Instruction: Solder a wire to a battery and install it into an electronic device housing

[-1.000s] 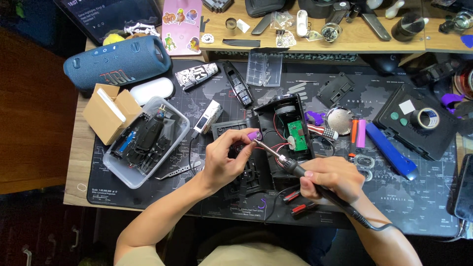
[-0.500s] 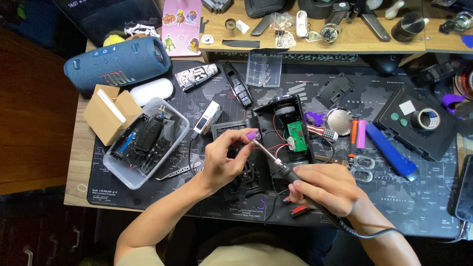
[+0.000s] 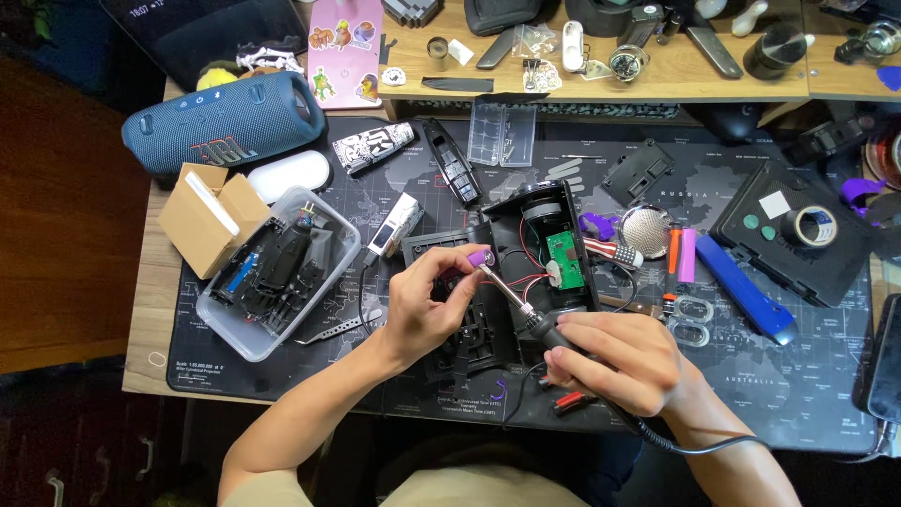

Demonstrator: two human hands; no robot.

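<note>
Head view: we see the left hand [image 3: 422, 305] pinching a small purple cell [image 3: 481, 257] near the middle of the bench. The right hand [image 3: 615, 361] grips a soldering iron [image 3: 526, 314], its tip touching the cell, just beside an open black housing [image 3: 549, 244] with a green circuit board [image 3: 564, 255].

A dark map-printed mat [image 3: 751, 376] covers the wooden desk [image 3: 145, 319].

Small purple cylinder [image 3: 480, 257], perhaps a battery, touched by the soldering iron [image 3: 526, 314] tip
</note>
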